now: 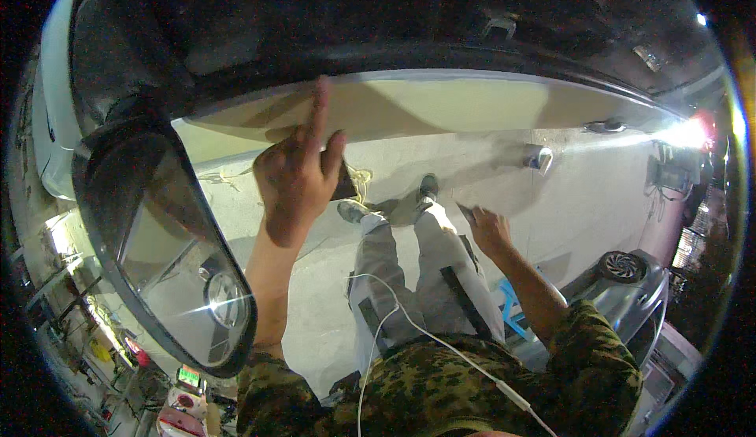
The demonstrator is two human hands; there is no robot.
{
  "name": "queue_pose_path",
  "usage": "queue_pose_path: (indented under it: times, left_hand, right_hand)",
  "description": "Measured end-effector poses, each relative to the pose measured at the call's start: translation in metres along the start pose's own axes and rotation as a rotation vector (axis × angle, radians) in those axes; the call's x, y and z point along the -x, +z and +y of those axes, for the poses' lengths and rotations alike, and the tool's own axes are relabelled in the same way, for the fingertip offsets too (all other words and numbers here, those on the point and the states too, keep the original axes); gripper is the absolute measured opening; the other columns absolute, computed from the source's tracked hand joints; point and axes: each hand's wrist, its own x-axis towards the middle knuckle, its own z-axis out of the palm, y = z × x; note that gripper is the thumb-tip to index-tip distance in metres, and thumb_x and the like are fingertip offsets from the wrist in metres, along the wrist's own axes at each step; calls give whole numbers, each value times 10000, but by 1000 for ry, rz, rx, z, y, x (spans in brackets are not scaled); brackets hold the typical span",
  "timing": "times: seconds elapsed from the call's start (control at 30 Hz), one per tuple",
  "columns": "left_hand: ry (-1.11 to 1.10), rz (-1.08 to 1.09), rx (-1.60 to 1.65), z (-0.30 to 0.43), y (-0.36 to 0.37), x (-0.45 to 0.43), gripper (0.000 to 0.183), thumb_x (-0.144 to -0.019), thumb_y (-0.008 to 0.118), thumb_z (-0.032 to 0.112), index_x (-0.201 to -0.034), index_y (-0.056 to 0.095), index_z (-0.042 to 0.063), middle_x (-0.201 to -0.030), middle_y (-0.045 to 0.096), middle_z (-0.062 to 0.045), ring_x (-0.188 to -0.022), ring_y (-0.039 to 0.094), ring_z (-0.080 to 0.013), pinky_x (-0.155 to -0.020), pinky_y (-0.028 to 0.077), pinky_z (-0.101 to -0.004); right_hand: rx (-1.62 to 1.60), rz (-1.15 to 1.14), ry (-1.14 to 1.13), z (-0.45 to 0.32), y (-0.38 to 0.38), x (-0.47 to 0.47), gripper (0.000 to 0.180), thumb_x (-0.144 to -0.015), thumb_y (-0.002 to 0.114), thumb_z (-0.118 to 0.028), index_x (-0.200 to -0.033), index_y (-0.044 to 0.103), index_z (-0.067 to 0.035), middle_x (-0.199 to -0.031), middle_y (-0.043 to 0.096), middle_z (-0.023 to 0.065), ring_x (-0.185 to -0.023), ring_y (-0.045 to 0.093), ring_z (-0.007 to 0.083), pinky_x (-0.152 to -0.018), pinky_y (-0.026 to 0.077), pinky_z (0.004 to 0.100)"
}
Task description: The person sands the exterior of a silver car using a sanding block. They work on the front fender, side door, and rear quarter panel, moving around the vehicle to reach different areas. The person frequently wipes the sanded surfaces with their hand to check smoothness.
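My left hand is raised beside a car door, its index finger pointing at the lower edge of the dark window. Whether the fingertip touches that edge is unclear. Behind the thumb shows a dark flat piece; the hand hides much of it, and I cannot tell if it is held. The pale door panel runs across in front of me, with a door handle at right. Lower down, clear of the door, my right hand grips a thin dark piece that sticks out past the fingers.
A large side mirror juts out close to my left arm. Yellowish cord lies on the floor near my feet. A small cylindrical object stands by the door. Another car is at lower right. A white cable crosses my body.
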Motion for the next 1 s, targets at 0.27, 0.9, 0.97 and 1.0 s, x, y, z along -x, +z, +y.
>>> queue_pose_path:
  times: [0.27,0.9,0.97,1.0]
  left_hand:
    - [77,-216,41,63,18,-31,651,-950,699,287,-1551,456,234,-901,729,-113,-720,673,-325,-700,566,-430]
    - [-33,-21,88,61,12,3,641,-962,673,278,-1548,442,160,-1058,743,-161,-765,721,-352,-657,577,-430]
    - [-71,-70,198,67,17,2,644,-971,660,298,-1562,434,177,-1108,739,-160,-836,722,-344,-685,569,-434]
    - [-91,-123,185,69,20,1,642,-973,658,306,-1561,437,175,-1092,742,-154,-817,721,-344,-678,569,-432]
  right_hand:
    - [-53,-86,-75,51,65,113,252,-937,599,-323,-1004,663,-88,-878,721,206,-798,707,424,-681,545,546]
    - [-650,556,-673,-128,-278,-37,265,-969,652,-264,-1061,657,-16,-888,699,202,-803,682,378,-723,527,404]
    - [-515,607,-688,-133,-281,-41,246,-969,651,-255,-1059,665,-27,-906,710,190,-818,696,368,-734,534,402]
    - [-540,554,-666,-131,-282,-39,215,-960,660,-223,-1068,675,-37,-938,724,182,-859,713,346,-761,544,400]
